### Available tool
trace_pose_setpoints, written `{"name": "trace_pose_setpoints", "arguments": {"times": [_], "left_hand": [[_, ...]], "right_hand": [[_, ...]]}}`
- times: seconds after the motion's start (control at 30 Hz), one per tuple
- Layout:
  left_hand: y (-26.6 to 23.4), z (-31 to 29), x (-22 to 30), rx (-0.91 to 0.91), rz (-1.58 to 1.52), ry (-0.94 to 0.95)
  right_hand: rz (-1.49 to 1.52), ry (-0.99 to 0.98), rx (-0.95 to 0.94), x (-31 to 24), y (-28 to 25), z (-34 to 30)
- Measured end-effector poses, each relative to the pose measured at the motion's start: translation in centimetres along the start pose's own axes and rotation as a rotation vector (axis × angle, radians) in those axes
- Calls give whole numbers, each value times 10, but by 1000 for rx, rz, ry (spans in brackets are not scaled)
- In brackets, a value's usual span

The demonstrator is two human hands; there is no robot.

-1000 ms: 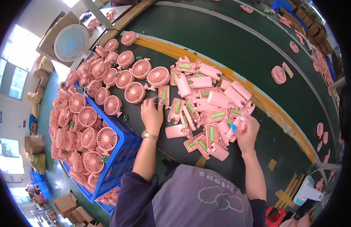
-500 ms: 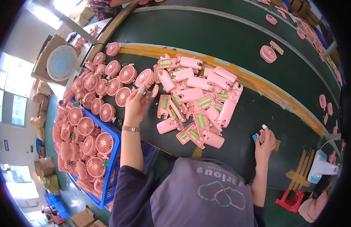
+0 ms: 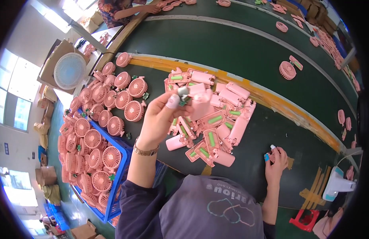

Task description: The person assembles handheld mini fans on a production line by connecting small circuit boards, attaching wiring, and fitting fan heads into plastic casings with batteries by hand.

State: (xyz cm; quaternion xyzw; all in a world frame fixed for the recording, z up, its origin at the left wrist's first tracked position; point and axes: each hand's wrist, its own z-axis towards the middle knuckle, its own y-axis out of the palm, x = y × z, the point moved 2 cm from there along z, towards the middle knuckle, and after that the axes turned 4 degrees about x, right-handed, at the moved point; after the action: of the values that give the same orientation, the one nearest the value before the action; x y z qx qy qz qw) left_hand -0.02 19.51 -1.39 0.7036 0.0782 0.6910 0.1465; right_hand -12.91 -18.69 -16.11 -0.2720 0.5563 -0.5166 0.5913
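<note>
Fingers of the left hand (image 3: 154,119) pinch a green board (image 3: 185,100) above the piled handles (image 3: 224,157); a blurred pink part (image 3: 201,105) shows just beside it. Fingers of the right hand (image 3: 275,165) are curled at the bench (image 3: 268,127); cannot tell whether gripping. Fans (image 3: 134,110) lie leftward, more filling a crate (image 3: 125,156).
</note>
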Motion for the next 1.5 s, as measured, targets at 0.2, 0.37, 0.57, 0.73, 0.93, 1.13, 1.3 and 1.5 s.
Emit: {"name": "trace_pose_setpoints", "arguments": {"times": [0.2,0.37,0.57,0.73,0.93,1.13,1.3,1.5], "left_hand": [[70,-2,-6,-277,115,56],[128,-21,-8,-467,364,-96],[151,-35,-35,-664,613,111],[157,-41,-66,-658,640,265],[140,-45,-107,-526,486,-106],[126,-49,-107,-439,597,-222],[126,-53,-96,-398,736,-135],[130,-49,-94,-334,897,252]], "right_hand": [[-48,-59,116,-12,-11,-1],[969,7,133,-86,-85,30],[1246,47,-67,-88,-86,7],[1462,568,-145,-58,-75,-14],[1574,826,-13,-30,-28,-29],[253,-310,266,-25,-27,-62],[244,-290,30,-37,-23,-70],[270,-236,-3,-34,-11,-85]]}}
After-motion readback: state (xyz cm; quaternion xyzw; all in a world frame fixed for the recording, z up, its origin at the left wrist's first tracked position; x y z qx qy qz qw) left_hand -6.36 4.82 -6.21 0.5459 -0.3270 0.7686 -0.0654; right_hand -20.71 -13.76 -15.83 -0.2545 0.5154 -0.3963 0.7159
